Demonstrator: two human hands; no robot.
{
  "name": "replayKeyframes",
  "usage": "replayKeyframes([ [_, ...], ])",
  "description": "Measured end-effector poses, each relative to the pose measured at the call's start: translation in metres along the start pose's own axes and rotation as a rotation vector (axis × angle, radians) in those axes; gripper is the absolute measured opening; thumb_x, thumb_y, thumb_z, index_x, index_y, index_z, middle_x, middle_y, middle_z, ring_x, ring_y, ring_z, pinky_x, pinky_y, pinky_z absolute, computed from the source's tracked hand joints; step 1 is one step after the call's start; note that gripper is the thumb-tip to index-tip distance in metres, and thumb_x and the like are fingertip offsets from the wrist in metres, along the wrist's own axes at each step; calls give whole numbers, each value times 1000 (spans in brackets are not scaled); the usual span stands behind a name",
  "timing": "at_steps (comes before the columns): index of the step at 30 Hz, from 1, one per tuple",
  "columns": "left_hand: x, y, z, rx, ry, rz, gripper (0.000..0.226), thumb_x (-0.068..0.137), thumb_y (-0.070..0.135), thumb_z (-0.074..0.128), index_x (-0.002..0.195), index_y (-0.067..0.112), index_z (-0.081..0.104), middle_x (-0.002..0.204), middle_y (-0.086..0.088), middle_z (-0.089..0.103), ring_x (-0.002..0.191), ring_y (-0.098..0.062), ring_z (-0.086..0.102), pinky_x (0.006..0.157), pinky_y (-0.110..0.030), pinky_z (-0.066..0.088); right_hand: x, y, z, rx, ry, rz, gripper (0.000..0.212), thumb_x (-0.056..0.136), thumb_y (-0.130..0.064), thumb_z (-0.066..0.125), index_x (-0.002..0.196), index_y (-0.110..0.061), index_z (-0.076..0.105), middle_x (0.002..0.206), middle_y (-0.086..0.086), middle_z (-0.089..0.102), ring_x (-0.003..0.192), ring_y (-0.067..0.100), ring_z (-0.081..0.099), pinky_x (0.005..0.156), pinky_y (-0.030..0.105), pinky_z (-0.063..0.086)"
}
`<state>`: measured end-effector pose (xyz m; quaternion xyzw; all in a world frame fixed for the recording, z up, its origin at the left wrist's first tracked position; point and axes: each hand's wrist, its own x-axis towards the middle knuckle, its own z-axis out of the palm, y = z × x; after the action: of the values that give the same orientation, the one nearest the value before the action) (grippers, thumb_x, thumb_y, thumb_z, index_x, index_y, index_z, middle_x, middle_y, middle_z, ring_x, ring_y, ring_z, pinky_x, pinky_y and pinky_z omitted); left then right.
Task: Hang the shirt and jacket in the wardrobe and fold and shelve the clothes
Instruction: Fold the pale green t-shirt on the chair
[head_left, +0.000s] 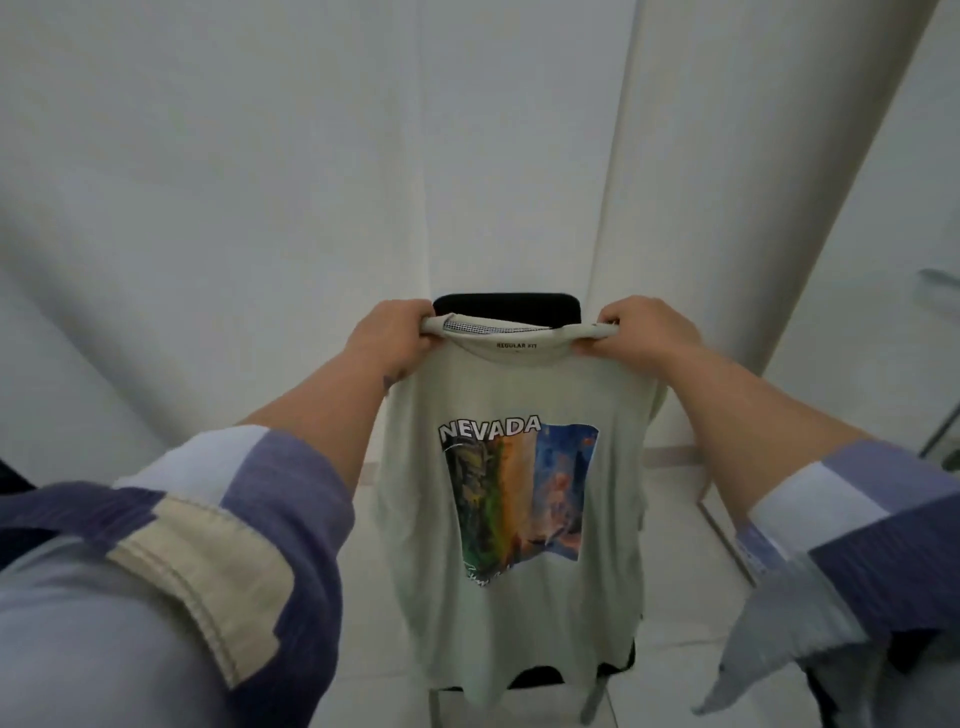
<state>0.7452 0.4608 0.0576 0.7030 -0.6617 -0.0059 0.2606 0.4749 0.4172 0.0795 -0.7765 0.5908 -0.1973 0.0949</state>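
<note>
A pale green T-shirt (608, 519) with a colourful "NEVADA" print hangs in front of me, held up by its shoulders. My left hand (387, 335) grips the left shoulder beside the collar, fingers curled round the cloth. My right hand (641, 330) grips the right shoulder the same way. The shirt hangs straight down, its sides folded back behind the front, and its hem reaches a black chair seat. No wardrobe, jacket or hanger is in view.
A black chair (506, 306) stands directly behind the shirt, its backrest showing above the collar and its legs below the hem. White walls rise behind it, with a white column (753, 182) to the right. The floor is pale tile.
</note>
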Motion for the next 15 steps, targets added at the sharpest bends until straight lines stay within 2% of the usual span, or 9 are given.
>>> replayKeyframes([
  [3, 10, 1, -38, 1, 125, -19, 17, 82, 15, 59, 98, 13, 67, 103, -16, 64, 101, -33, 58, 82, -38, 48, 5, -13, -32, 168, -20, -59, 26, 72, -35, 80, 67, -20, 59, 64, -6, 50, 63, 12, 46, 54, 26, 32],
  [5, 12, 5, -61, 21, 189, -40, 19, 84, 19, 57, 101, 18, 67, 108, -11, 63, 105, -32, 57, 85, -40, 48, 10, -19, -51, 266, -67, -92, 17, 74, -18, 80, 79, -15, 64, 70, -1, 54, 69, 14, 48, 56, 23, 34],
  [7, 12, 8, -80, 55, 243, -73, 23, 88, 24, 52, 105, 24, 67, 113, -8, 63, 109, -31, 56, 86, -40, 48, 15, -23, -65, 347, -93, -98, 17, 76, -9, 76, 85, -14, 63, 78, 5, 58, 73, 17, 50, 57, 23, 37],
  [10, 8, 15, -101, 148, 338, -130, 27, 92, 29, 46, 109, 29, 66, 117, -7, 64, 110, -31, 57, 79, -32, 44, 23, -29, -74, 438, 39, -116, 17, 79, -15, 74, 84, -14, 57, 71, 1, 52, 62, 13, 44, 52, 25, 31],
  [12, 5, 19, -113, 197, 404, -161, 27, 92, 29, 46, 109, 27, 67, 116, -8, 64, 108, -32, 58, 75, -31, 41, 27, -36, -77, 415, 142, -147, 18, 78, -22, 76, 83, -14, 60, 70, -4, 51, 63, 10, 44, 53, 25, 32],
  [15, 5, 18, -130, 87, 428, -201, 26, 89, 22, 52, 110, 24, 68, 117, -10, 65, 108, -32, 59, 80, -32, 45, 26, -47, -88, 457, 78, -141, 13, 79, -21, 75, 85, -15, 66, 76, -2, 58, 69, 11, 52, 59, 22, 40],
])
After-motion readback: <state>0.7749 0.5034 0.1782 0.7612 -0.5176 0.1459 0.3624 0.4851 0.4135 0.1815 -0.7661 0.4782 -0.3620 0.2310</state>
